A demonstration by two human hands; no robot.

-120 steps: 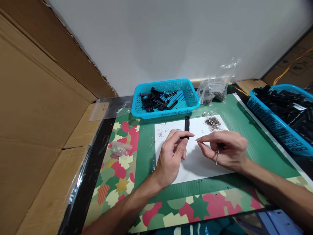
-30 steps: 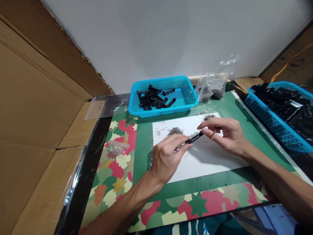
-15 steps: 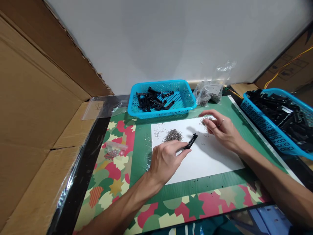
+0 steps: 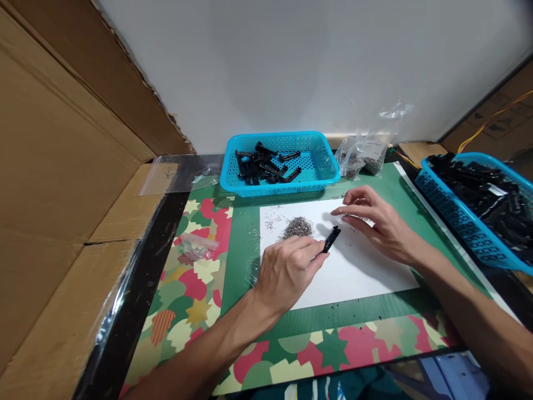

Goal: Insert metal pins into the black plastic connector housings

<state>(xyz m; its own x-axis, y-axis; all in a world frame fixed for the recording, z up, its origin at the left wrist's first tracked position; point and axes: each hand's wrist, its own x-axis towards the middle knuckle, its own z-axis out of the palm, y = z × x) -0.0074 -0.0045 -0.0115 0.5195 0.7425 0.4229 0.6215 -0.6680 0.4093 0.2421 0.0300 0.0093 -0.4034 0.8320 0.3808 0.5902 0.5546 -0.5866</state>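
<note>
My left hand [image 4: 287, 271] is closed on a small black plastic part [image 4: 332, 239], held a little above the white paper sheet [image 4: 366, 272]. My right hand [image 4: 377, 222] rests over the far right of the sheet, its thumb and forefinger pinched at a scatter of tiny metal pieces; what they hold is too small to make out. A heap of small metal pieces [image 4: 297, 226] lies on the sheet just beyond my left hand.
A blue basket [image 4: 322, 161] with several black parts stands behind the sheet. A second blue basket [image 4: 458, 214] full of black parts sits at the right. Clear bags [image 4: 362, 153] lie near the wall. Cardboard walls [image 4: 62, 166] close the left side. A green mat [image 4: 245, 244] lies under the sheet.
My right hand let go of the black part and moved to the far metal scatter, then drew back a little. My left hand keeps the part, now tilted up to the right.
</note>
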